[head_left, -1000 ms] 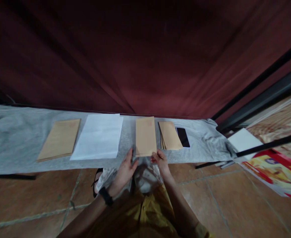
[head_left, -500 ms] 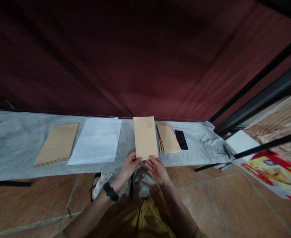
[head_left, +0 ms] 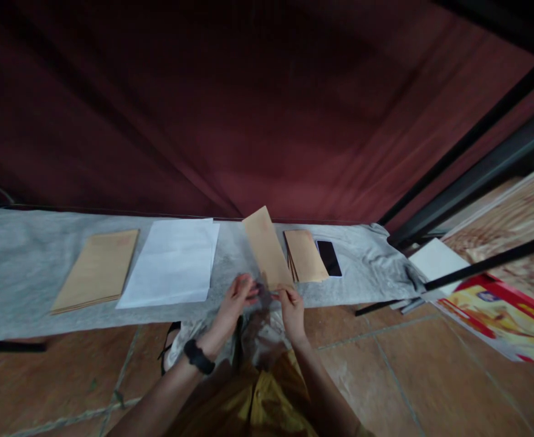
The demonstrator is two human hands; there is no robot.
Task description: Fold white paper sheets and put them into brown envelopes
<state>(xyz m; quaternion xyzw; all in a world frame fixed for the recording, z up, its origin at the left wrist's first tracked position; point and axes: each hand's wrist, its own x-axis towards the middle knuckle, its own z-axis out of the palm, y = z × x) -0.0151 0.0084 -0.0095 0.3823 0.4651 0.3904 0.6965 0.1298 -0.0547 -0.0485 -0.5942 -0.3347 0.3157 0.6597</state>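
Note:
I hold a brown envelope (head_left: 265, 246) lifted and tilted above the grey cloth (head_left: 16, 267). My right hand (head_left: 291, 309) pinches its near edge. My left hand (head_left: 237, 295), with a black band on the wrist, has its fingers curled close to the envelope's near left corner; whether it grips the envelope is blurred. A stack of brown envelopes (head_left: 304, 255) lies just right of the held one. White sheets (head_left: 171, 262) lie to the left, and another stack of brown envelopes (head_left: 97, 269) lies farther left.
A black phone (head_left: 328, 257) rests on the cloth beside the right stack. A dark red curtain (head_left: 248, 109) hangs behind. Black metal bars (head_left: 476, 176) cross at the right, with a white sheet (head_left: 436, 260) and a colourful poster (head_left: 499, 312) on the tiled floor.
The envelope has risen off the cloth and tilted, its far end leaning left. Both hands drew closer together at its near edge.

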